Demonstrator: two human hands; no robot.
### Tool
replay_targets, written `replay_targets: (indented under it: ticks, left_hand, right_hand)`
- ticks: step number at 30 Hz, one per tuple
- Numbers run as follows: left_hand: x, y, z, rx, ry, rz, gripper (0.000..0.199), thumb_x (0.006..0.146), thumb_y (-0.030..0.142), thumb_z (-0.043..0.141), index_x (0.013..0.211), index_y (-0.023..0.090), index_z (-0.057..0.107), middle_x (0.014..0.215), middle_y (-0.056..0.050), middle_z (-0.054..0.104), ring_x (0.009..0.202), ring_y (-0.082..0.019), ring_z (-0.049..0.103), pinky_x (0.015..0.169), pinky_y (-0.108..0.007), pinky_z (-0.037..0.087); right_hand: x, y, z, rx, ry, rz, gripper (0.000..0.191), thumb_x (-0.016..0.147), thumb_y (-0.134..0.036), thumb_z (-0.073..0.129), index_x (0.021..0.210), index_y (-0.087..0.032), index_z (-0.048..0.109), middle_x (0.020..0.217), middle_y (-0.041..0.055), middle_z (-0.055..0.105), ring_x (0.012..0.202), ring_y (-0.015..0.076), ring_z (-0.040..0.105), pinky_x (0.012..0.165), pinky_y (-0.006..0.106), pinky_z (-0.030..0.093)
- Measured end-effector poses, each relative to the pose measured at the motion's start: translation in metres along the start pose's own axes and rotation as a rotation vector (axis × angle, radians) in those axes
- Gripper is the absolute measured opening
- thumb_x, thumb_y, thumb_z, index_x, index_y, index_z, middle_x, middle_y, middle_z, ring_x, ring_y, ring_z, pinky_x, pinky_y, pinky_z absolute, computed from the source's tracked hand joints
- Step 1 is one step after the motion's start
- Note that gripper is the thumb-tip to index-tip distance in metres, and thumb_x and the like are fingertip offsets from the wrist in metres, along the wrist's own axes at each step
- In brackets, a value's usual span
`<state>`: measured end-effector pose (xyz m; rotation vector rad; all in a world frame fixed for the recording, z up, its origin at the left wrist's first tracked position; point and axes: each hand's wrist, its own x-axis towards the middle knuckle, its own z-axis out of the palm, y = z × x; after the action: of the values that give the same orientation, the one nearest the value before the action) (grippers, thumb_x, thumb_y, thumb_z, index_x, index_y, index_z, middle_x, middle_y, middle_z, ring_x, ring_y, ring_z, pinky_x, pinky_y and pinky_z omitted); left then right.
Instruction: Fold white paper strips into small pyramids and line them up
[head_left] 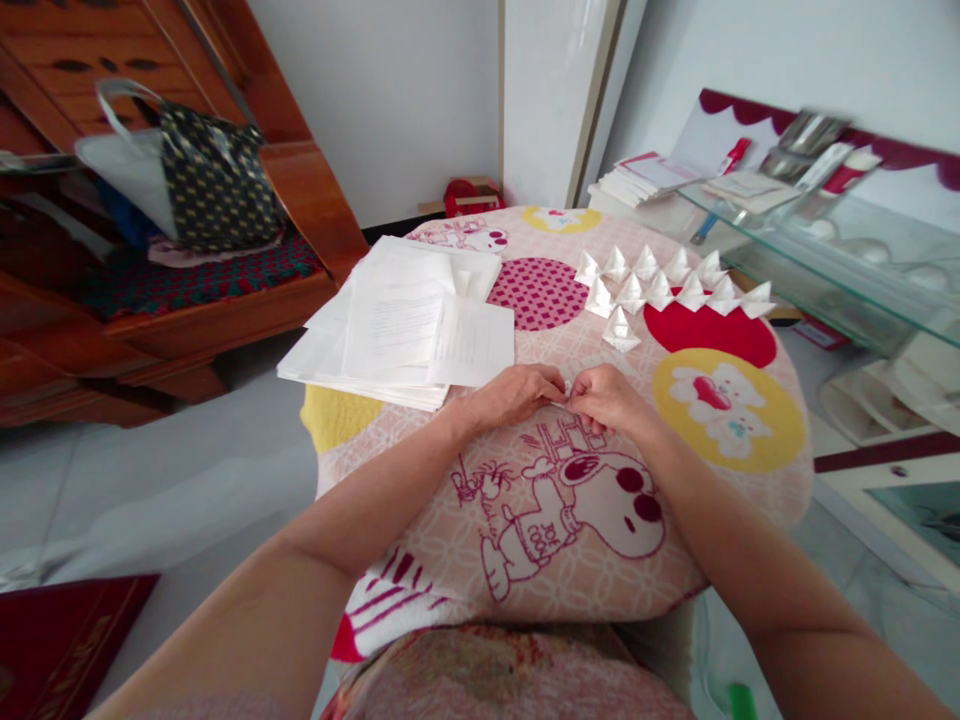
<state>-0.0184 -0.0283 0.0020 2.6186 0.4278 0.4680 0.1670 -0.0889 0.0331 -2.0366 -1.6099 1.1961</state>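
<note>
At the middle of the cloth-covered table, my left hand and my right hand meet with fingertips pinched together. Between them is a small piece of white folded paper, mostly hidden by the fingers. Beyond my right hand stand several small white folded paper boats with pointed tips, set in rows. One paper boat is nearer to me, apart from the rows. Left of my hands lies a loose stack of white paper sheets, some with printed lines; its near edge is close to my left wrist.
On the right, a glass shelf unit with cups and papers stands close to the table. A wooden bench holds a patterned bag on the left. A red box sits behind the table by the wall.
</note>
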Motion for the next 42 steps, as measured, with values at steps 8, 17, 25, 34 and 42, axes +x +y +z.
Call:
replay_targets:
  ticks: [8,17,25,34,42]
  left_hand:
    - [-0.001,0.0,-0.001,-0.019,0.013,-0.007,0.028,0.097,0.01,0.054,0.104,0.02,0.08,0.111,-0.008,0.075,0.099,-0.017,0.071,0.088,-0.029,0.055]
    - [0.009,0.007,0.008,-0.006,0.111,-0.211,0.015,0.093,0.015,0.062,0.09,0.016,0.077,0.099,-0.007,0.075,0.09,-0.017,0.07,0.085,-0.029,0.054]
    - [0.016,0.013,0.019,0.071,0.165,-0.333,0.032,0.086,0.01,0.065,0.117,0.015,0.067,0.101,-0.007,0.071,0.1,-0.021,0.066,0.094,-0.036,0.054]
    - [0.022,0.01,0.012,-0.013,0.106,-0.493,0.025,0.081,0.016,0.068,0.107,0.016,0.067,0.085,-0.003,0.07,0.078,-0.017,0.064,0.078,-0.031,0.054]
    - [0.02,0.01,0.01,-0.122,0.185,-0.537,0.009,0.082,0.018,0.071,0.09,0.015,0.07,0.082,-0.003,0.07,0.074,-0.015,0.062,0.071,-0.028,0.051]
  right_hand:
    - [-0.008,0.006,-0.011,-0.044,0.002,0.004,0.022,0.079,-0.007,0.067,0.062,-0.018,0.057,0.045,-0.0021,0.06,0.034,0.0108,0.055,0.032,0.018,0.034]
    - [-0.002,0.024,-0.031,0.09,0.0,-0.061,0.013,0.076,-0.014,0.068,0.065,-0.017,0.062,0.052,0.0,0.064,0.04,0.0107,0.057,0.036,0.018,0.038]
    - [0.01,0.024,-0.01,0.145,0.216,-0.263,0.007,0.076,-0.02,0.066,0.07,-0.017,0.068,0.057,-0.0005,0.065,0.051,0.013,0.059,0.051,0.023,0.044]
    - [0.009,0.019,-0.01,0.175,0.21,-0.249,0.014,0.066,-0.013,0.073,0.08,-0.015,0.072,0.073,0.003,0.073,0.067,0.017,0.067,0.064,0.026,0.05]
    - [0.008,0.023,-0.009,0.145,0.209,-0.329,0.01,0.073,-0.025,0.072,0.077,-0.016,0.072,0.07,0.0017,0.07,0.064,0.0154,0.061,0.06,0.026,0.044]
